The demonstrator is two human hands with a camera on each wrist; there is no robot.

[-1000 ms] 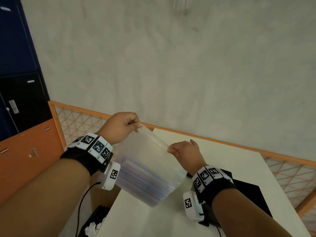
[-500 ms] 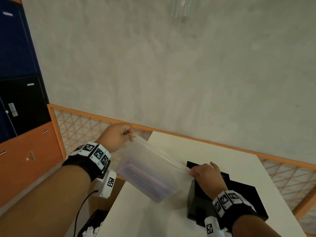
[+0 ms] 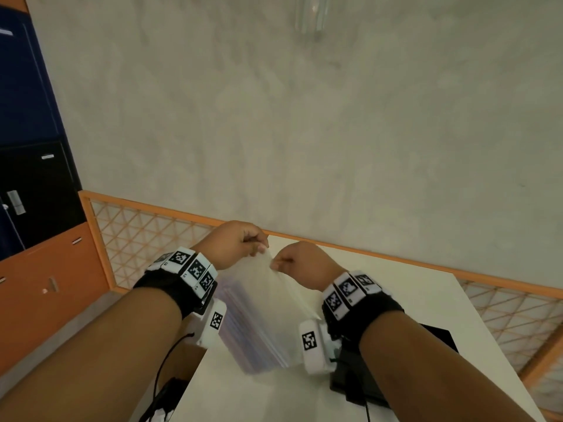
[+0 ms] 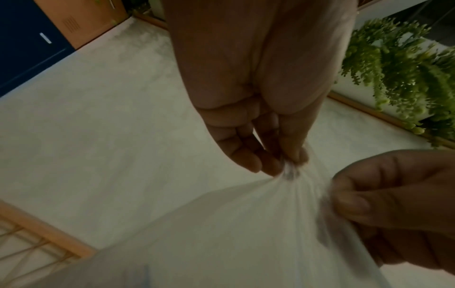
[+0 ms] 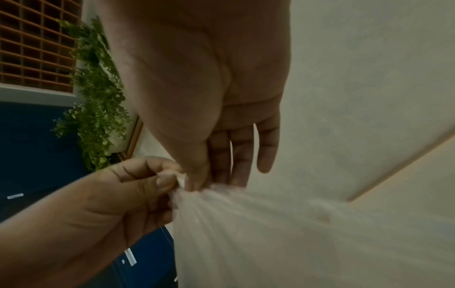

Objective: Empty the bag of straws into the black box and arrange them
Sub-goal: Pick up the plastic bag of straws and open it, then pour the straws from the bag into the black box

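Clear plastic, thin and crinkled, is bunched at the centre of the head view: the bag [image 3: 259, 303] hangs from its top edge, its load of straws [image 3: 243, 336] stacked at the bottom, low over the white table [image 3: 426, 300]. The left hand [image 3: 234, 243] pinches the gathered mouth between thumb and fingertips, and the right hand [image 3: 300, 258] pinches the same edge just beside it, the two nearly touching. The black box [image 3: 438, 339] sits at the lower right of the frame, mostly hidden behind the right forearm. The step in hand looks like opening the bag, with nothing emptied yet. Next, I judge, the hands must pull the two sides of the mouth apart, then carry the bag over the box and tip it so the straws slide in lengthwise rather than scatter.
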